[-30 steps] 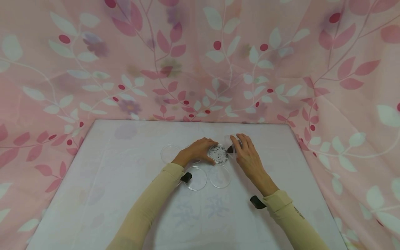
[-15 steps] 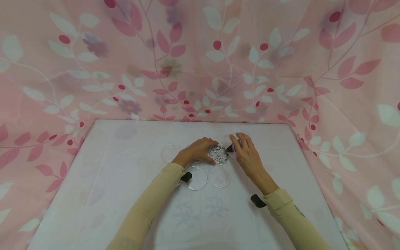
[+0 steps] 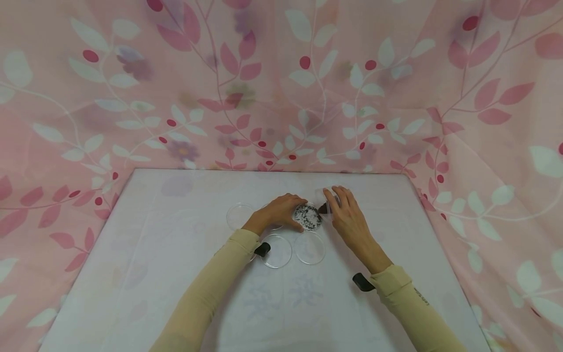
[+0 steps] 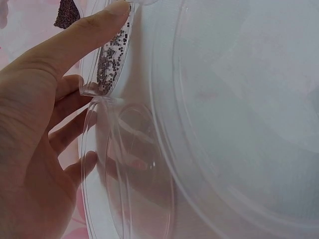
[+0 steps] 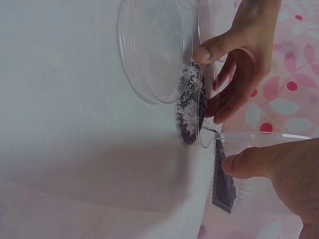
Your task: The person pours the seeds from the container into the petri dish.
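My left hand (image 3: 281,211) holds a clear petri dish (image 3: 308,216) by its edge on the white table, thumb on the near side and fingers on the far side. Small dark seed-like grains (image 4: 112,64) lie scattered over its bottom. In my right hand (image 3: 349,220) is a clear plastic container (image 5: 256,191), tilted at the dish's right rim. A heap of the same dark grains (image 5: 223,186) has slid toward its lower end, and a few grains show at the lip in the right wrist view. My right fingers partly cover the container in the head view.
Several clear round dishes stand close by: one at the left (image 3: 226,216), one nearer (image 3: 275,267), another nearer right (image 3: 310,264). My left forearm partly hides others. A pink floral cloth (image 3: 281,98) hangs behind the white table (image 3: 374,318).
Dark grains in the petri dish have become denser, especially around its edge and right side. The container has tipped very slightly; both hands stay almost in place.
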The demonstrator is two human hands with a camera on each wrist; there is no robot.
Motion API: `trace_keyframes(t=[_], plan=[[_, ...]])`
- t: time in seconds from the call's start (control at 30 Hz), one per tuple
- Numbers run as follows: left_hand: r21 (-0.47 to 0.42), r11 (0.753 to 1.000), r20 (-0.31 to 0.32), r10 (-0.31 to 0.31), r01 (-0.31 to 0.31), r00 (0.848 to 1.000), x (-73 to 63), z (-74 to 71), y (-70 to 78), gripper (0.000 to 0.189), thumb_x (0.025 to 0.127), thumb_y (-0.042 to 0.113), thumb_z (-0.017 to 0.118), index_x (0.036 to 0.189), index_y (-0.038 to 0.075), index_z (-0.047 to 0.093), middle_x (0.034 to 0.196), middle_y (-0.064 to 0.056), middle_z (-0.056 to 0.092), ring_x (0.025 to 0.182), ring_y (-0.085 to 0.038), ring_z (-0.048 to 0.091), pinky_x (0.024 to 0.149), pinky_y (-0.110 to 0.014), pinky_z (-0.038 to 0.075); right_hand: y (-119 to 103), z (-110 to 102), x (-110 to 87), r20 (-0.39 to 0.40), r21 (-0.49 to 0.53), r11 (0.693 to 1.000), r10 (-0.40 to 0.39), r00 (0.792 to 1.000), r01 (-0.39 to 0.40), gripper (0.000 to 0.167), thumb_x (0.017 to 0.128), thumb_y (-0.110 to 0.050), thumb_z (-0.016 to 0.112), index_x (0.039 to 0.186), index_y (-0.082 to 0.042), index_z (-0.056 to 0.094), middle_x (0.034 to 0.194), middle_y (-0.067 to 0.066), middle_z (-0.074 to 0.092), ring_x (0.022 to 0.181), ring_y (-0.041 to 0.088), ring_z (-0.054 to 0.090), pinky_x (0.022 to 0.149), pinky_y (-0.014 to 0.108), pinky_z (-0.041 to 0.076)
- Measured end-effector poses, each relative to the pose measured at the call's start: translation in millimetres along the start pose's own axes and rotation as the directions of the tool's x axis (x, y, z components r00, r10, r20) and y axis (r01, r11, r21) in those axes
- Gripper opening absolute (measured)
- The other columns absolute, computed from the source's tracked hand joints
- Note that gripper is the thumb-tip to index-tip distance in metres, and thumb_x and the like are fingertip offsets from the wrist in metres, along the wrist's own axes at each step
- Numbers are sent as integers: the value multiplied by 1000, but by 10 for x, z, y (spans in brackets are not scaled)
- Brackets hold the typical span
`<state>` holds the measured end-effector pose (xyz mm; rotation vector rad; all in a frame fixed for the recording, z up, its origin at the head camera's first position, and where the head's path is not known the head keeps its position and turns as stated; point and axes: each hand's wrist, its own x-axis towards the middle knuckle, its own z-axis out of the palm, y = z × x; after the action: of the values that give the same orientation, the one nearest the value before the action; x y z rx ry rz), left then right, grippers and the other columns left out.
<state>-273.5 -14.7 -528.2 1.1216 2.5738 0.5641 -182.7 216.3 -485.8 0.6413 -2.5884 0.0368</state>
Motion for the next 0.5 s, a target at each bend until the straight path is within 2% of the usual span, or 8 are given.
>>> trace_keyframes(t=[0.5], plan=[[5,1000,-13,4,-4,1000,-5,17,-2,89,71,55,83,145,19,48,144,2,54,134,-19,48,114,-41,39,8,2,-17,-3,11,1000,17,1000,-16,96,61,-2,90,145,-4,43,139,24,47,132,39,43,112,44,39]])
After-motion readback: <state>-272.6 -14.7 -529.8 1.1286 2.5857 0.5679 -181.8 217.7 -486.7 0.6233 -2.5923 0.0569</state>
